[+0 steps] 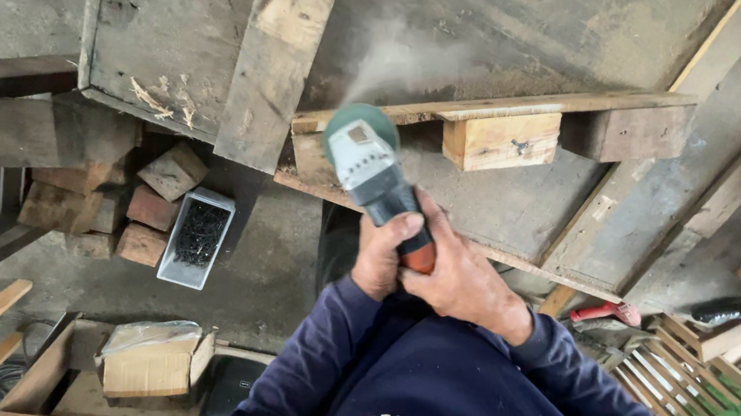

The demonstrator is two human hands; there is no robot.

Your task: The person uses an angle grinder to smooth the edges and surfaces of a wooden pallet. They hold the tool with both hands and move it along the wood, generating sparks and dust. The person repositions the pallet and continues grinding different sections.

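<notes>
Both my hands grip an angle grinder (370, 167) with a green guard and a dark body. My left hand (382, 254) wraps the body from the left. My right hand (463, 281) clasps the orange rear end of the handle. The grinder's disc end meets the left end of a wooden plank (507, 107) on a pallet-like frame (501, 141). A plume of dust (396, 60) rises from the contact point. The disc itself is hidden under the guard.
A long board (279, 57) leans over the frame's left end. Wood blocks (98, 186) and a white box of dark screws (198, 238) lie at left. A cardboard box (150, 360) sits lower left. A red tool (606, 312) and slats lie lower right.
</notes>
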